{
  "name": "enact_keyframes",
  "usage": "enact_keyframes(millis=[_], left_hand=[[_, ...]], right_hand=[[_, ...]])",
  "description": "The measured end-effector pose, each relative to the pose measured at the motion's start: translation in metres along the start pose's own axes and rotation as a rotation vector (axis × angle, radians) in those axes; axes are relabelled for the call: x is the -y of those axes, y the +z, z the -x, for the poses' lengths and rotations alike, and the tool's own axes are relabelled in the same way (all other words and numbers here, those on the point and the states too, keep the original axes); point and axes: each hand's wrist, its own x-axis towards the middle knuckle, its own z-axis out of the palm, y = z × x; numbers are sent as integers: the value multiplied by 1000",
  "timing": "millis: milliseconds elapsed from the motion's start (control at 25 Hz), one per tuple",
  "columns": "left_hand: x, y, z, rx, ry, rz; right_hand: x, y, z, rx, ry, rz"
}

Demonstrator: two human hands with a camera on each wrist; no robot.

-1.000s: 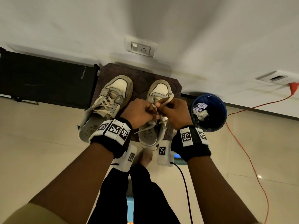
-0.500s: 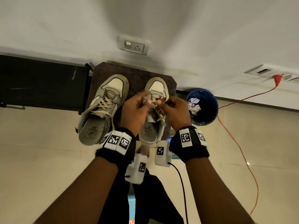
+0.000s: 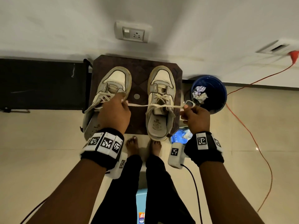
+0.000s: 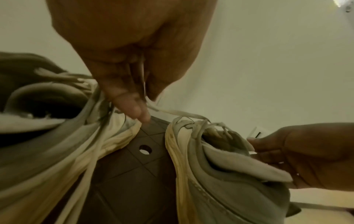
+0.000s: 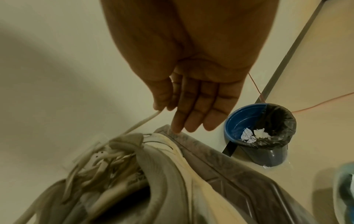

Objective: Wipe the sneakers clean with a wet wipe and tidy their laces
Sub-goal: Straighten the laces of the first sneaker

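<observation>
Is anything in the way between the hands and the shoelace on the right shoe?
Nothing visible is. The left hand and right hand each already pinch an end of the lace, pulled out sideways across the right sneaker.

Grey-and-cream sneakers (image 3: pixel 161 101) (yellowed soles) on a dark brown stool (image 3: pixel 139 75), beside a blue bin (image 3: pixel 216 92)

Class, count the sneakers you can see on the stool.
2. The left sneaker lies partly under the left hand; the right sneaker stands beside it on the stool. None seems hidden.
</observation>
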Motion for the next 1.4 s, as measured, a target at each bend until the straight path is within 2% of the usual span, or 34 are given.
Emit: enact_keyframes(millis=[80,160,200,240,320,440,520,720,880,960,1080,1240,1320,1400], left_hand=[[-6,5,2,64,5,-102],[-11,11,4,45,162,-149],[-13,16,4,58,267,-139],[-15,22,2,102,368,-149],[-21,31,-1,215,483,-258],[-23,34,-7,224,444,-315],[-20,31,-10,188,430,-257],[-18,18,-10,46,524,-154],[-11,19,-12,77,414,-227],[-10,24,-13,107,338,-258],[-11,29,-14,212,263,-44],[-15,28,-11,383,80,672],[-20,35,-10,394,65,888],[-26,41,-10,343,90,948]], right_hand=[[3,1,1,-137,6,92],[10,1,7,-209,-167,179],[15,2,10,-140,-310,194],[18,6,14,-12,-430,237],[17,14,12,225,-563,433],[13,15,6,247,-644,645],[16,10,6,220,-661,675],[24,9,15,111,-614,656],[12,10,16,143,-508,682],[6,13,12,162,-468,605],[5,15,9,145,-412,255],[14,17,11,238,-328,-162],[18,24,10,292,-325,-293],[21,32,9,320,-316,-353]])
